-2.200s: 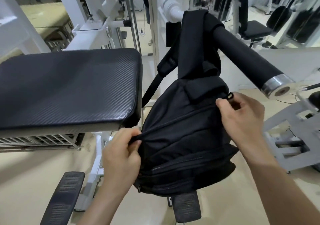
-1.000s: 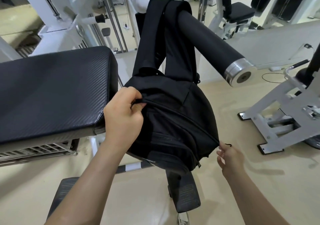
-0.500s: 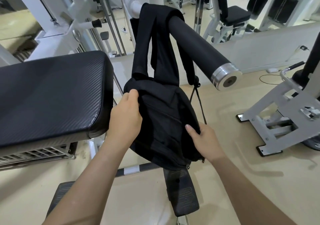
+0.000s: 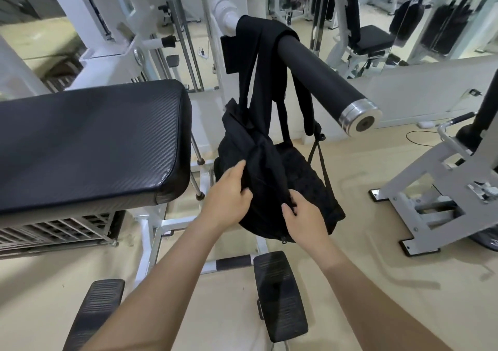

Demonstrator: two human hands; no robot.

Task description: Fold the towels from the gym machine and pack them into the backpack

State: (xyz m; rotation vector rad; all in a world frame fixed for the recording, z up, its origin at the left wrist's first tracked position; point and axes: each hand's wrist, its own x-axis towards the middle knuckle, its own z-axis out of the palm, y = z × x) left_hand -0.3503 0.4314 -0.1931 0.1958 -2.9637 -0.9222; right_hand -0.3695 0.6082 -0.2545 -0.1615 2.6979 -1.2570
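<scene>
A black backpack hangs by its straps from the padded black roller bar of a gym machine. My left hand grips a fold of fabric on the backpack's near left side. My right hand pinches the fabric at the lower front, close to the left hand. The bag's opening cannot be made out in the dark fabric. No towel shows anywhere in the head view.
A black padded bench on a white frame stands at the left. Two black footplates lie on the floor below the bag. A grey machine base sits at the right, with more machines behind.
My right hand left the zipper pull at the bag's lower right and came in to the front fabric. My left hand slid down the bag's side. The bag turned on the bar.
</scene>
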